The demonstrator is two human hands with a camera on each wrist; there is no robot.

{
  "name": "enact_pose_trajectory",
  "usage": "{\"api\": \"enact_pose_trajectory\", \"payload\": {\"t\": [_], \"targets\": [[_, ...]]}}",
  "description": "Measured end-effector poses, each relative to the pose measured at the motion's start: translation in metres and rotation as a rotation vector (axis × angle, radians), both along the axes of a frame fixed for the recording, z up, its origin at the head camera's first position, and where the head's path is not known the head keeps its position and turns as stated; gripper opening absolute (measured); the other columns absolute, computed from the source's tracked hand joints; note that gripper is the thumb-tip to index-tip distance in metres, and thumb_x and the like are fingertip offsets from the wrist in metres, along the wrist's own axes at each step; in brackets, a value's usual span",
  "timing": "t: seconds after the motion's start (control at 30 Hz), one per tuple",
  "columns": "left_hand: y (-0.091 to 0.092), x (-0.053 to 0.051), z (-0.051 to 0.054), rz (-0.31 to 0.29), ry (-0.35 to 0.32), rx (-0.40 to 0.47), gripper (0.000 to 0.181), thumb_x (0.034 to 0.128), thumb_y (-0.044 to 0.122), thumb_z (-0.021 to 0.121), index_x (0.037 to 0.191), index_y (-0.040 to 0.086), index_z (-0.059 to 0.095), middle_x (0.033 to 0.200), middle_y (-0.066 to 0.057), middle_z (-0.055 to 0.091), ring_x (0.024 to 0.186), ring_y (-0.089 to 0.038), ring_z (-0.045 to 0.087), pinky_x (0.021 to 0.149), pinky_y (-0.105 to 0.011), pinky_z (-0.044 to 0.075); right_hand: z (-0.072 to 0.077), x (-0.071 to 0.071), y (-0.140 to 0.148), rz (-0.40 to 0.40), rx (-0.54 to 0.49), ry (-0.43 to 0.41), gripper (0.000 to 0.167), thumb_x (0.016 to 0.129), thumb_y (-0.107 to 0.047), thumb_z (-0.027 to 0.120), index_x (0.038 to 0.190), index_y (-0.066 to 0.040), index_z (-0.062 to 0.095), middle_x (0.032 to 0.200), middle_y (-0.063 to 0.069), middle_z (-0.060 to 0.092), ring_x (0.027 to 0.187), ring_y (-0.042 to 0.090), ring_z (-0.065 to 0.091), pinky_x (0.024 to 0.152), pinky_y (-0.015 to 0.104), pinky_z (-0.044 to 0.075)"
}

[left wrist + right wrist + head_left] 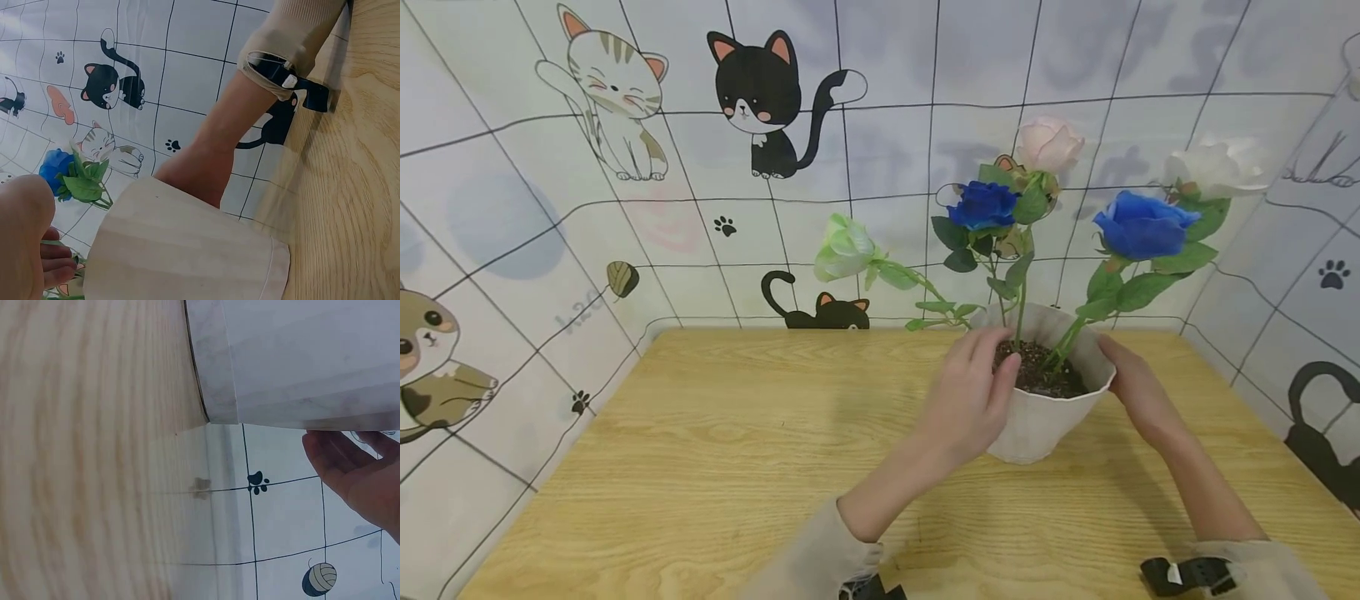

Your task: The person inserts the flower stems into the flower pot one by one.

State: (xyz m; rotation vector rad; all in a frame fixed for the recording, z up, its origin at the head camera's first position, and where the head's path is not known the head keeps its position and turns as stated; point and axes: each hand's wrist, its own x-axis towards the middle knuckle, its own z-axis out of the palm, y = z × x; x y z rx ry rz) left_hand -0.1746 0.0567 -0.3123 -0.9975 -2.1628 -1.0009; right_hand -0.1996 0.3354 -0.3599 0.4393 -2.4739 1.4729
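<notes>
A white flower pot [1033,425] of dark soil [1048,375] stands on the wooden table, holding artificial roses. My left hand [966,392] is over its left rim, thumb and fingers apart beside the stems. In the left wrist view this hand [25,237] appears above the rim, partly cut off; the light green rose's [846,250] lower stem is hidden behind it. Against the pot's right outer side rests my right hand [1142,392], its fingertips behind the wall. The right wrist view shows these fingers [331,456] loosely bent by the pot [300,362].
Two blue roses [1146,225], a pink rose [1051,146] and a white rose [1221,171] rise from the pot, spreading above and right. A cat-print grid cloth [887,150] hangs behind the wooden table [760,417] and along both sides.
</notes>
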Motion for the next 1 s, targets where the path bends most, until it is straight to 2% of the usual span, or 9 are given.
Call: {"api": "enact_pose_trajectory", "payload": {"t": [0.13,0.2,0.43,0.67,0.73,0.83,1.0], "targets": [[-0.011,0.0,0.0,-0.022,0.016,0.004,0.032,0.1086,0.018,0.045,0.131,-0.002,0.056,0.13,-0.015,0.059,0.125,-0.026,0.056,0.108,-0.028,0.042,0.002,0.001,0.003,0.018,0.066,0.071,0.045,0.113,-0.019,0.029,0.15,0.005,0.038,0.133,-0.024,0.047,0.118,-0.014,0.044,0.089,0.007,0.043],[-0.017,0.0,-0.001,-0.032,0.02,0.016,0.03,0.108,0.016,0.047,0.129,-0.002,0.057,0.128,-0.016,0.06,0.123,-0.028,0.056,0.107,-0.031,0.044,0.003,0.0,0.004,0.029,0.066,0.078,0.044,0.113,-0.019,0.03,0.151,0.001,0.039,0.135,-0.024,0.047,0.119,-0.013,0.045,0.09,0.008,0.044],[-0.035,-0.003,-0.005,-0.011,0.069,0.016,0.027,0.1064,0.013,0.049,0.126,-0.003,0.058,0.126,-0.017,0.06,0.123,-0.029,0.057,0.106,-0.033,0.045,0.007,-0.001,0.01,0.023,-0.001,-0.026,0.056,0.113,-0.035,0.024,0.155,0.001,0.033,0.137,-0.021,0.048,0.113,-0.013,0.052,0.089,0.011,0.046],[-0.054,-0.007,-0.01,0.019,0.071,0.014,0.026,0.1069,0.013,0.049,0.124,-0.003,0.059,0.125,-0.017,0.06,0.119,-0.03,0.058,0.101,-0.037,0.049,0.009,-0.002,0.013,0.036,0.01,-0.019,0.057,0.113,-0.036,0.022,0.155,0.0,0.033,0.138,-0.02,0.048,0.115,-0.012,0.052,0.089,0.011,0.046],[-0.06,-0.008,-0.012,0.034,0.065,0.007,0.025,0.1069,0.013,0.048,0.123,-0.003,0.059,0.123,-0.016,0.06,0.118,-0.029,0.059,0.099,-0.039,0.05,0.01,-0.002,0.014,0.031,0.024,-0.018,0.057,0.113,-0.036,0.022,0.155,0.001,0.033,0.14,-0.016,0.048,0.115,-0.012,0.052,0.089,0.011,0.045],[-0.071,-0.011,-0.014,0.05,0.047,-0.015,0.025,0.1073,0.014,0.048,0.123,-0.003,0.059,0.123,-0.015,0.06,0.117,-0.028,0.059,0.098,-0.039,0.051,0.011,-0.001,0.016,0.016,0.055,-0.021,0.057,0.113,-0.035,0.022,0.155,0.002,0.032,0.145,-0.004,0.047,0.114,-0.012,0.05,0.089,0.01,0.044],[-0.089,-0.014,-0.019,0.097,-0.041,-0.078,0.032,0.1095,0.021,0.044,0.129,-0.001,0.057,0.129,-0.014,0.058,0.121,-0.028,0.057,0.1,-0.04,0.05,0.015,0.002,0.02,-0.023,0.113,-0.016,0.056,0.113,-0.035,0.025,0.156,0.001,0.032,0.153,0.017,0.04,0.115,-0.015,0.044,0.087,0.007,0.041]]}}
